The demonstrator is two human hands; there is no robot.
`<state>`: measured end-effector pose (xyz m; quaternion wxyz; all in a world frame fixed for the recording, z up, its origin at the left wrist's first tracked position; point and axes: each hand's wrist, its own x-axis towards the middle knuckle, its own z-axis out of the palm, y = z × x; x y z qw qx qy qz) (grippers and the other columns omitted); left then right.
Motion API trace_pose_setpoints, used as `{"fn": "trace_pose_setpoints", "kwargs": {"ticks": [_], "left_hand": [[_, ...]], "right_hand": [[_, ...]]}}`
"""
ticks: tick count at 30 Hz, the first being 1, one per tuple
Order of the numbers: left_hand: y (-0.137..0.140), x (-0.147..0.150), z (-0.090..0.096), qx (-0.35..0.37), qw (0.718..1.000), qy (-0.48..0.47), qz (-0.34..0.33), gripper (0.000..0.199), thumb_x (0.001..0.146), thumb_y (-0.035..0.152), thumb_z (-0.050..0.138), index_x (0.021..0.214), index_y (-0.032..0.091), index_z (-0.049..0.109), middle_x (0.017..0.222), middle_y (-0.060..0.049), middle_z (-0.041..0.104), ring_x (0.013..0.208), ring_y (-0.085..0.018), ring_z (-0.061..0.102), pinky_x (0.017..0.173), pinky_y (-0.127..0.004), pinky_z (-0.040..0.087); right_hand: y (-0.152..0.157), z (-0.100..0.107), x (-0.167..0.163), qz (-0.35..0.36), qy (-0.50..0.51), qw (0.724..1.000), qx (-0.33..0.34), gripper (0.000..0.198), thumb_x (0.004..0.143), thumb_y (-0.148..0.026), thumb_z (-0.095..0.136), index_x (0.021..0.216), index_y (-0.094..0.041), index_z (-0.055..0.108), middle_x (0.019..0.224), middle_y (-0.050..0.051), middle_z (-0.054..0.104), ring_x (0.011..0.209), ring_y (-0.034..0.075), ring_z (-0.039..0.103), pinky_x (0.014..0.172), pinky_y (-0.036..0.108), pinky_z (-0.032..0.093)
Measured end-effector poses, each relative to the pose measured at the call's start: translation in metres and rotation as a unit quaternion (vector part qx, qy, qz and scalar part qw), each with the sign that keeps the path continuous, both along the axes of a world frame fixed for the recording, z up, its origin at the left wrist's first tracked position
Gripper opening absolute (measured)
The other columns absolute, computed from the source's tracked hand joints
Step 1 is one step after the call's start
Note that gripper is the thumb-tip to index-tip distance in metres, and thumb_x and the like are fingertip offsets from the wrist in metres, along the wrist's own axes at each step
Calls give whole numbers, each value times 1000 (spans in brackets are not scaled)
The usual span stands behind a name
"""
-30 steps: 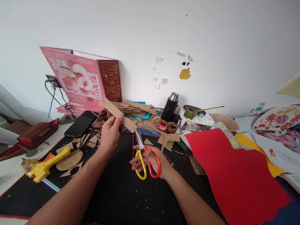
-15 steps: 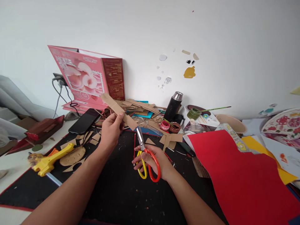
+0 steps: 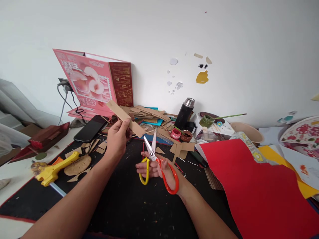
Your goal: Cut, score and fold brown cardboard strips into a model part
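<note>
My left hand (image 3: 117,136) pinches a long strip of brown cardboard (image 3: 120,112) between thumb and fingers, above the black mat (image 3: 119,202). The strip slants down to the right. In my right hand (image 3: 161,171) is a pair of scissors (image 3: 151,152) with one yellow and one red handle loop. My thumb is through the red loop and fingers are at the yellow one. The scissor blades are spread apart, their tips close to the strip's lower right end. I cannot tell whether a blade touches the cardboard.
A yellow glue gun (image 3: 56,169) and a black phone (image 3: 91,127) lie at left. Behind are a cardboard pile (image 3: 149,114), a pink box (image 3: 92,83), a black thermos (image 3: 184,113) and paint jars (image 3: 175,133). Red paper (image 3: 259,186) covers the right side.
The scissors have opened: the blades and handle loops have spread apart, with the fingers of my right hand stretching out. My left hand and the cardboard strip have barely shifted.
</note>
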<state>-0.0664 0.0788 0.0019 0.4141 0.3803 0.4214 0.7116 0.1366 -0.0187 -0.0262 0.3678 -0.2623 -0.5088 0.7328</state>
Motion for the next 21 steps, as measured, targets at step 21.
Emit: {"fn": "trace_pose_setpoints", "kwargs": {"ticks": [21], "left_hand": [[-19, 3, 13, 49, 991, 125, -7, 37, 90, 48, 79, 71, 21, 64, 61, 3, 51, 52, -12, 39, 49, -26, 28]], "right_hand": [[-14, 11, -11, -135, -118, 984, 21, 69, 92, -79, 72, 117, -15, 74, 75, 1, 69, 49, 13, 62, 52, 27, 48]]}}
